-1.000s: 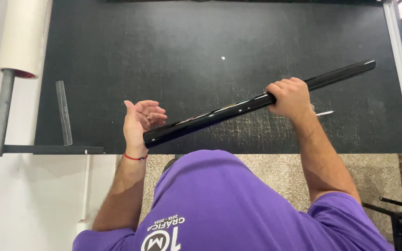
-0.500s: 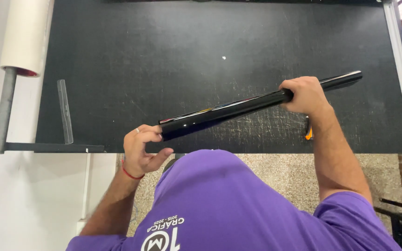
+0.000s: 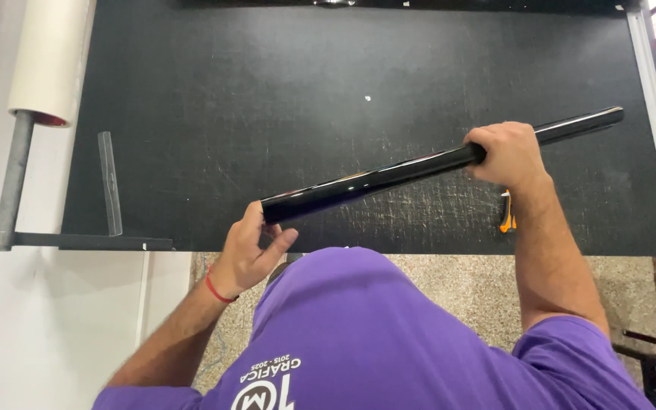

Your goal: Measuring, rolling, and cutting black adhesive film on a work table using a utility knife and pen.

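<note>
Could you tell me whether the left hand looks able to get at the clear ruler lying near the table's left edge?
Probably yes: the left hand only touches the black roll's end, and nothing lies between it and the clear ruler.

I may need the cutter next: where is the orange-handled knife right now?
In the head view, the orange-handled knife lies on the black table near its front edge, on the right, mostly hidden just behind the right hand's wrist.

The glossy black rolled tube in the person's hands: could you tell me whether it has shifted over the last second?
Yes. The glossy black rolled tube has slid rightward along the black work mat, its right end nearing the mat's right edge.
</note>
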